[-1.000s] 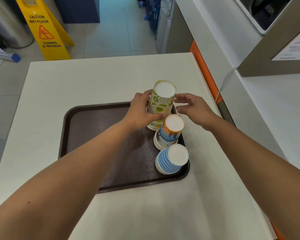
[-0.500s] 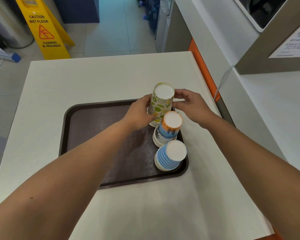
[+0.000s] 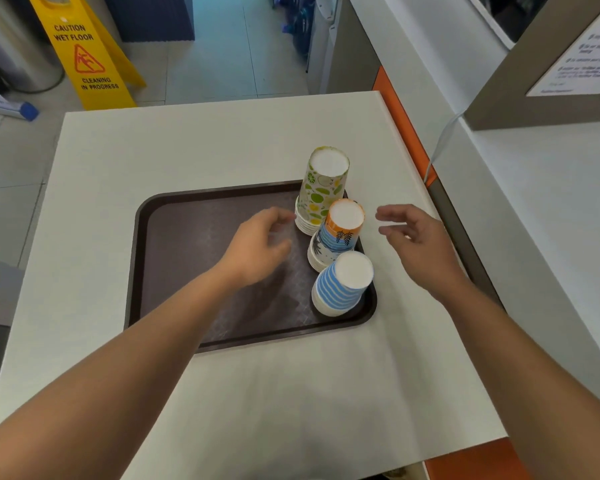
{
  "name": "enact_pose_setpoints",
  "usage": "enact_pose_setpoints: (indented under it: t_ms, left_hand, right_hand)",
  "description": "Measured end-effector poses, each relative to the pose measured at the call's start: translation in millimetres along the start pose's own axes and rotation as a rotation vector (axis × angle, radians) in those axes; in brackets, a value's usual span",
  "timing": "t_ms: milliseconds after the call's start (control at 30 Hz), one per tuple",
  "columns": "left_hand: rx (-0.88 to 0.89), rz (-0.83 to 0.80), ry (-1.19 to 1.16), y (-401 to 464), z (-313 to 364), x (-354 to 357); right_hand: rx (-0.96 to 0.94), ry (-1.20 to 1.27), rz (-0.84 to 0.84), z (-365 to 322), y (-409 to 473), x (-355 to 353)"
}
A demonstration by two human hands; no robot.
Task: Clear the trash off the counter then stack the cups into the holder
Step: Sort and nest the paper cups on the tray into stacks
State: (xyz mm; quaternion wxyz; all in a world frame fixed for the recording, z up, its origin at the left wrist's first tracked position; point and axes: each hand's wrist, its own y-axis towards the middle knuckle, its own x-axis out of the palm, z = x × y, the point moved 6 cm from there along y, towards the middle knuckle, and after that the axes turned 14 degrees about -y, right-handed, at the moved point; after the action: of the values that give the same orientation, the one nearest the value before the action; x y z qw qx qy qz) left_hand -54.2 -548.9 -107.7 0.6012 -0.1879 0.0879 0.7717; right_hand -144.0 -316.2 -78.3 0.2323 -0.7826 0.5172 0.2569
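Three upside-down stacks of paper cups stand along the right side of a brown tray (image 3: 187, 244): a tall green fruit-print stack (image 3: 321, 192) at the back, an orange and blue palm-print stack (image 3: 336, 237) in the middle, and a blue-striped stack (image 3: 342, 285) at the front. My left hand (image 3: 260, 244) hovers over the tray just left of the stacks, fingers apart and empty. On the other side, above the counter, my right hand (image 3: 413, 240) is also open, holding nothing. Neither hand touches a cup.
The tray lies on a white counter (image 3: 222, 143). An orange-edged gap and a higher white counter (image 3: 551, 202) with a framed notice (image 3: 582, 64) run along the right. On the floor beyond stand a yellow wet-floor sign (image 3: 84, 57) and blue water bottles (image 3: 302, 29).
Both hands have let go of the green fruit-print stack and drawn back toward me. That stack now stands on the tray by itself.
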Motion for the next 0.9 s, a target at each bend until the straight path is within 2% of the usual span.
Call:
enact_pose_setpoints:
  t_ms: [133,233,433,600,767,900]
  left_hand:
    - [0.077,-0.09,-0.146,-42,12,24]
    - [0.126,-0.102,-0.104,-63,17,56]
    - [0.105,0.112,-0.185,-69,19,88]
    - [0.118,0.154,-0.101,-71,11,65]
    - [0.066,0.306,-0.102,-76,-14,25]
    - [0.119,0.369,-0.083,-75,-15,15]
  right_hand:
    - [0.04,0.038,0.0,11,-35,14]
    - [0.064,0.067,0.016,14,-34,20]
    - [0.028,0.048,-0.079,8,-13,29]
    - [-0.031,0.019,-0.112,0,-1,36]
    - [-0.056,-0.013,-0.068,-7,2,60]
    - [-0.081,-0.097,0.024,-7,5,74]
